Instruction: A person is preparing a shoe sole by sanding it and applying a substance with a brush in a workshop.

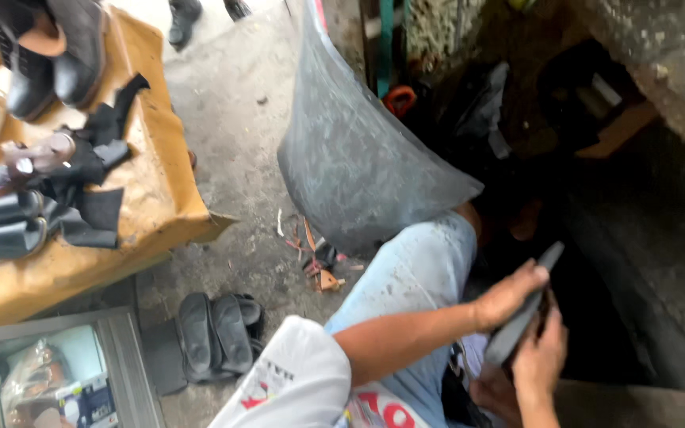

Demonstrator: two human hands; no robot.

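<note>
A dark, flat shoe sole [526,311] is gripped between both hands over the person's lap, above a shadowed recess at lower right. The left hand [507,295] is closed over its upper edge, the fingers wrapped around; the right hand [541,357] is clasped against its lower end, though the fingertips are lost in shadow. Much of the sole is hidden by the hands. At left, black boots [45,51], cut off by the top edge, and black sandals [9,226] are seen on a tan-covered table [160,182]. A pair of black sandals [216,333] is laid on the concrete floor [231,119] beside a partly cropped glass case [49,372]. A curved grey sheet [350,150] is seen behind the knee. Objects in the dark background cannot be made out.
</note>
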